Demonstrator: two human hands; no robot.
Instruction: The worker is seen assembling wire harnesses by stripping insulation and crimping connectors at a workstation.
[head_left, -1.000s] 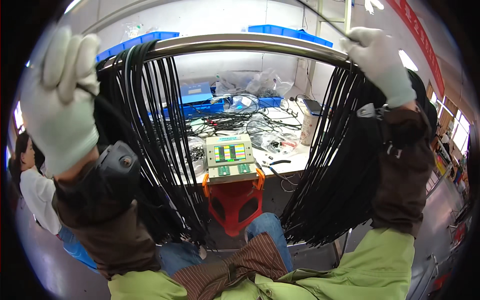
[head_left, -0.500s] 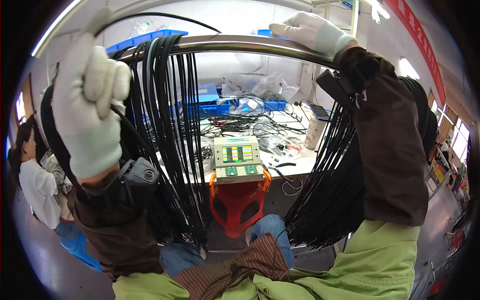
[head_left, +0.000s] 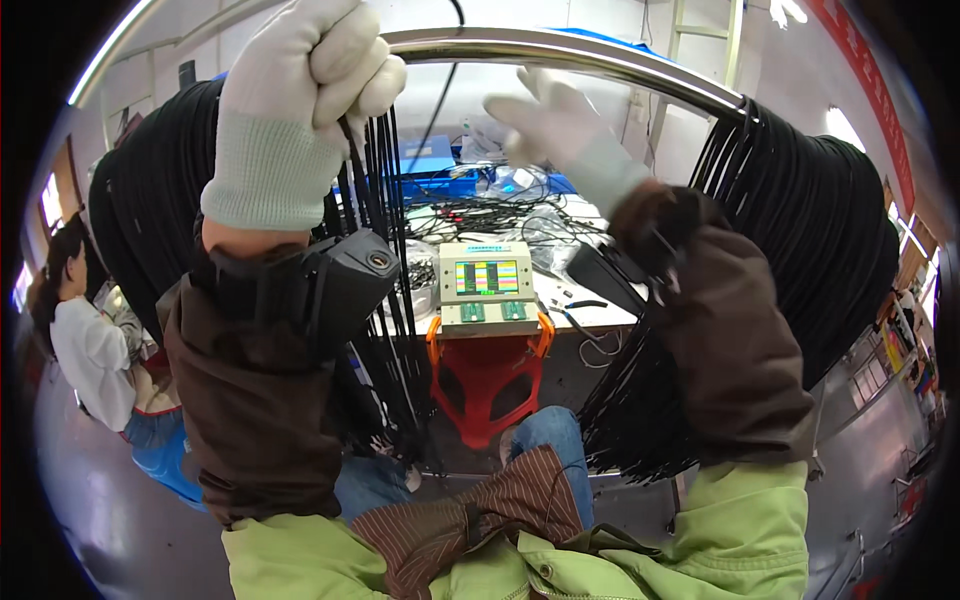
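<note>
A metal rail (head_left: pixel 560 50) crosses the top of the view, with thick bundles of black cables (head_left: pixel 800 240) draped over it on both sides. My left hand (head_left: pixel 300 80), in a white knitted glove, is closed in front of the rail's left part, and black cable shows beneath its fingers. A single loose cable (head_left: pixel 437 112) loops over the rail and dangles between my hands. To the right of that strand, my gloved right hand (head_left: pixel 560 115) is just below the rail, slightly blurred, fingers apart and holding nothing visible.
Beyond the rail, a table bears a beige tester (head_left: pixel 487 285) with a lit screen, tangled cables, plastic bags, pliers (head_left: pixel 585 304) and blue bins (head_left: pixel 440 185). A red stool (head_left: pixel 485 400) stands below. At the left, a person in white (head_left: pixel 95 360) sits on a blue stool (head_left: pixel 168 468).
My left hand has moved right along the rail, still closed on cable. My right hand has come off the top of the rail, moving left and down. The loose cable now hangs mid-rail.
</note>
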